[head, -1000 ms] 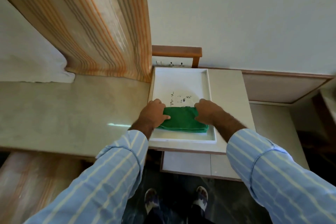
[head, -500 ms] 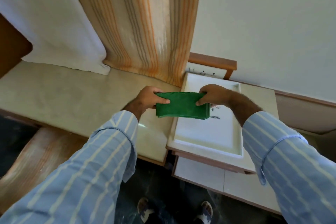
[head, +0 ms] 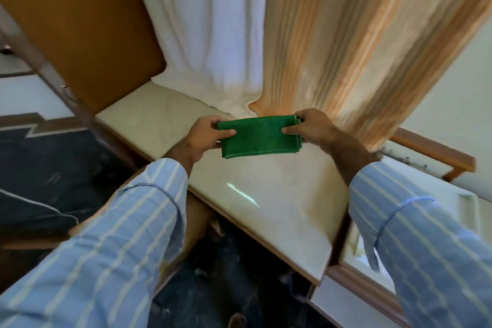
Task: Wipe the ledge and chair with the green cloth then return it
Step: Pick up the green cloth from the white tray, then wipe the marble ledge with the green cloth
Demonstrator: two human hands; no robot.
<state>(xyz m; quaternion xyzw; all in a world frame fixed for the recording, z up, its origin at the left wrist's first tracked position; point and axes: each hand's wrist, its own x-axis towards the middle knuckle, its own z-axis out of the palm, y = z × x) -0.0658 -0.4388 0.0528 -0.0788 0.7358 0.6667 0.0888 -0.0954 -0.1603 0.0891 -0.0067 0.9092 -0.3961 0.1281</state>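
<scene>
A folded green cloth hangs in the air above the pale stone ledge. My left hand pinches its left end and my right hand pinches its right end. The cloth is held flat between them, a little above the ledge's back part near the curtains. A brown wooden chair seat shows partly under the ledge's front edge, between my sleeves.
A white curtain and an orange striped curtain fall onto the back of the ledge. A white tray lies at the right behind my right sleeve. A brown wooden panel stands at the left. Dark floor lies below.
Both hands lifted the green cloth out of the white tray and carried it left over the ledge. The view swung left with it, so the tray now sits at the right edge.
</scene>
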